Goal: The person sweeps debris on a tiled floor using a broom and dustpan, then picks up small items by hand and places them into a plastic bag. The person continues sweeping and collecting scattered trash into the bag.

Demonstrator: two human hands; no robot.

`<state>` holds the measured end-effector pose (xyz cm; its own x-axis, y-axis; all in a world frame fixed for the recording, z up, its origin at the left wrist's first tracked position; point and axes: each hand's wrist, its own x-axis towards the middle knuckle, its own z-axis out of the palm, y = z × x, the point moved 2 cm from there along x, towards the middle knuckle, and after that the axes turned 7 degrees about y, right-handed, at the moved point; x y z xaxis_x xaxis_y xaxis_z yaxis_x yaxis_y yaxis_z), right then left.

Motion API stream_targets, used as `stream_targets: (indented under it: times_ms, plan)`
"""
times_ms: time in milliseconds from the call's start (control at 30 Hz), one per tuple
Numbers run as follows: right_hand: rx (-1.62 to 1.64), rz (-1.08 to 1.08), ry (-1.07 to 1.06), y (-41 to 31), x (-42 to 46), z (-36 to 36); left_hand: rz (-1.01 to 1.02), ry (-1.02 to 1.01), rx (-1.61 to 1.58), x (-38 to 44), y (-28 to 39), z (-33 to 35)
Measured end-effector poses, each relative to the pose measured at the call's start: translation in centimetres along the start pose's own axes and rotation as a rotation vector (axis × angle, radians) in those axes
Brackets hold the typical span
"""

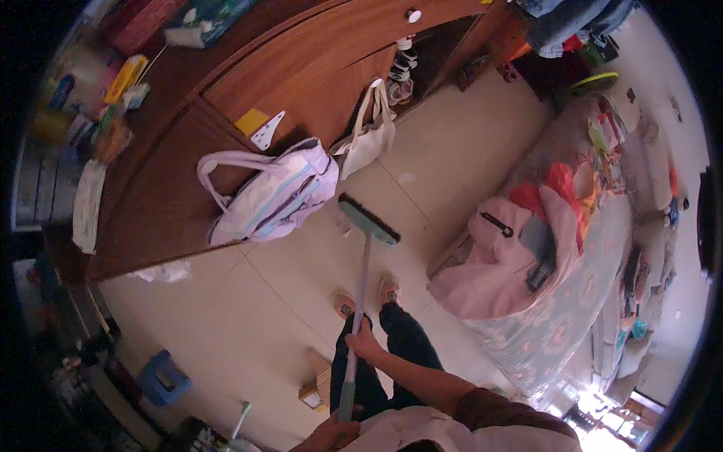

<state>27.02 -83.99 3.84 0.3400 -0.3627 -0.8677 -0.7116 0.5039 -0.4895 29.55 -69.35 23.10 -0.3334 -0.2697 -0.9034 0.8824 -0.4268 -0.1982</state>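
A broom with a green head (362, 221) and dark bristles stretches out ahead of my feet, its head at the tiled floor. Around the middle of its pale shaft (363, 271), my right hand (366, 342) is closed. My left hand (332, 433) grips the green handle end (347, 400) close to my body, at the picture's bottom edge. Just beyond the broom head, to its left, a lilac striped bag (282, 195) hangs by its straps from a knob on the wooden cabinet (299, 68). Small bits of debris (344, 229) lie beside the bristles.
A cream tote bag (370, 138) hangs farther along the cabinet, near shoes (402, 73) in an open compartment. On the right, a bed (570, 322) bears a pink cloth (486, 277). A blue stool (162, 377), a cardboard box (315, 390) and white plastic (166, 271) are at left.
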Motion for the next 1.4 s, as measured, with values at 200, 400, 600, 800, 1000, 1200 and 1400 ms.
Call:
stream_targets:
  times_ms: [200, 400, 600, 800, 1000, 1200, 1400]
  plan:
    - [0.04, -0.253, 0.348, 1.5, 9.5, -11.8, 0.158, -0.266, 0.156, 6.1, 5.2, 6.5]
    - [0.069, -0.189, 0.562, -8.3, 13.2, -26.0, 0.179, -0.486, 0.133, 18.9, 12.4, 18.8]
    - [0.19, -0.187, 0.582, -14.2, 17.4, -37.7, 0.148, -0.541, 0.234, 25.7, 18.2, 30.3]
    - [-0.3, -0.574, 0.542, -14.6, 30.3, -53.1, 0.185, -0.519, 0.074, 31.7, 22.1, 43.0]
    - [-0.68, -0.455, 0.317, -15.6, 34.0, -49.8, 0.225, -0.233, -0.203, 26.6, 18.4, 43.7]
    - [-0.774, -0.431, 0.022, -10.0, 25.9, -33.4, 0.133, 0.022, -0.517, 15.3, 8.5, 39.4]
    - [0.023, -0.001, -0.059, -12.9, 13.6, -27.7, 0.262, -0.029, -0.32, 6.7, 5.2, 34.6]
